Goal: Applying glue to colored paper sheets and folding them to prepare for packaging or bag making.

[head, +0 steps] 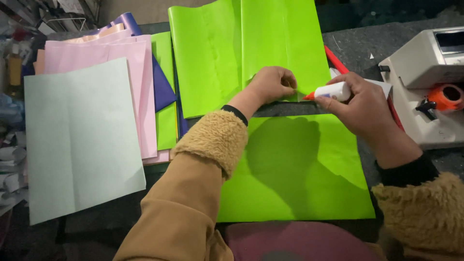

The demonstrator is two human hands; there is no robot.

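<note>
My left hand (271, 85) is curled into a loose fist and presses down on the near edge of a bright green paper sheet (227, 53) at the back of the table. My right hand (361, 104) grips a white glue bottle (334, 91) with an orange tip, the tip pointing left at that same edge, close to my left fingers. A second bright green sheet (309, 179) lies flat in front of me, under both forearms.
A pale blue-green sheet (79, 140) lies at the left over pink sheets (104, 53), with purple and green paper beneath. A white machine (425, 58) with an orange tape roll (447, 95) stands at the right. A red strip (335, 60) lies behind my right hand.
</note>
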